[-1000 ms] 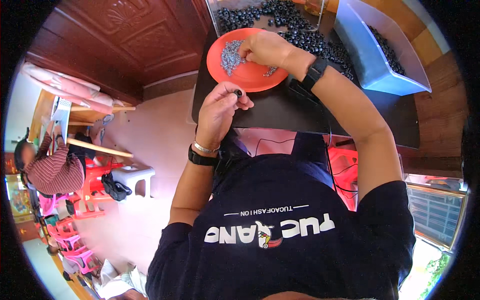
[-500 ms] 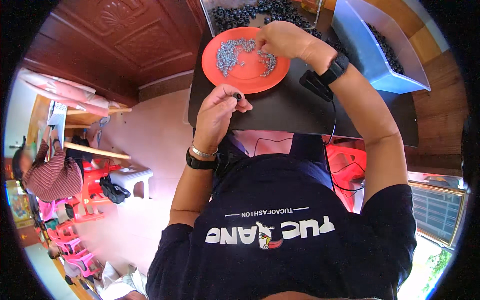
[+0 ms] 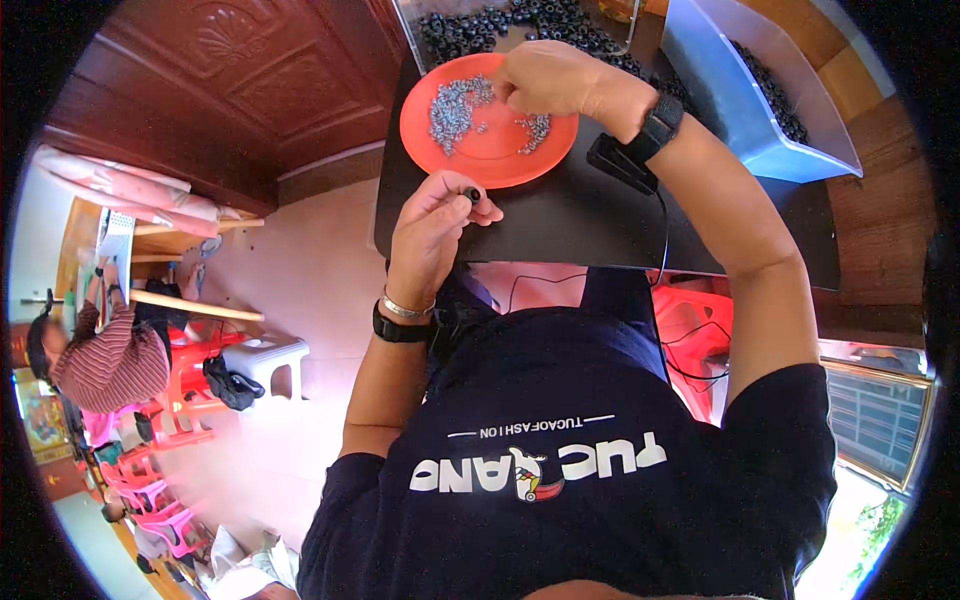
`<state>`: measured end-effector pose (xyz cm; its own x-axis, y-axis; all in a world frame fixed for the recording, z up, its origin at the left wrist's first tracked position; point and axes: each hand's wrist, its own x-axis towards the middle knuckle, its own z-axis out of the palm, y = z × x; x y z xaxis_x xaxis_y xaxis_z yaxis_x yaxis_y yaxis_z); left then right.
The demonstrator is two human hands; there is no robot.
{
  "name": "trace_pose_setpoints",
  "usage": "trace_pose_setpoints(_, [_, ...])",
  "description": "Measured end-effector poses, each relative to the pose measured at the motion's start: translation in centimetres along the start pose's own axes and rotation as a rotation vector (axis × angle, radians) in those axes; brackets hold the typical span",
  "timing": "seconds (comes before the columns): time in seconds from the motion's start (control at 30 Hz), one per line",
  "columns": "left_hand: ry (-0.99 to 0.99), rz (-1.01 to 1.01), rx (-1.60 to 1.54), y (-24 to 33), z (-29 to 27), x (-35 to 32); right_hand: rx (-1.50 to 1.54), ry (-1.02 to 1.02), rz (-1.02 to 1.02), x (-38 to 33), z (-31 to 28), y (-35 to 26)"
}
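Note:
My left hand (image 3: 432, 222) is at the near edge of the orange plate (image 3: 490, 150), its thumb and fingers closed on a small black cylindrical part (image 3: 472, 195) with a hole in its end. Small silvery metal pieces (image 3: 452, 112), too tiny to name surely, lie in a heap on the plate's left side, with a few more at its right. Over the far side of that plate is my right hand (image 3: 555, 80), fingertips pinched together and pointing down at the pieces. Whatever sits between those fingertips is hidden.
A clear bin (image 3: 408, 25) with many black ring-like parts stands behind the plate on the dark table (image 3: 570, 215). To the right stands a translucent bluish bin (image 3: 720, 120) holding more black parts. A cable (image 3: 664, 235) hangs from my right wrist. Far left, another person (image 3: 115, 360) sits near stools.
My right hand has shifted a little to the left over the plate, toward the larger heap. The left hand keeps its hold on the black part, almost unmoved.

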<state>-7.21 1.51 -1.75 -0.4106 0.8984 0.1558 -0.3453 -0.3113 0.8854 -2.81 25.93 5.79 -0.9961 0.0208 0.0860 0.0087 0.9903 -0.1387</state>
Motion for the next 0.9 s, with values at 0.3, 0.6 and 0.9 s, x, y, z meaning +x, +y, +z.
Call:
trace_pose_setpoints(0.3, [-0.007, -0.002, 0.014, 0.0, -0.1, 0.1, -0.143, -0.047, -0.055, -0.4, 1.3, -0.9])
trace_pose_setpoints(0.6, [0.047, 0.041, 0.020, -0.1, 0.3, -0.1, 0.679, 0.101, 0.065, -2.5, -0.9, 0.8])
trace_pose_setpoints(0.9, [0.037, 0.045, 0.139, 2.4, 5.5, 1.2, 1.253, 0.107, 0.021, -7.4, -1.6, -2.4])
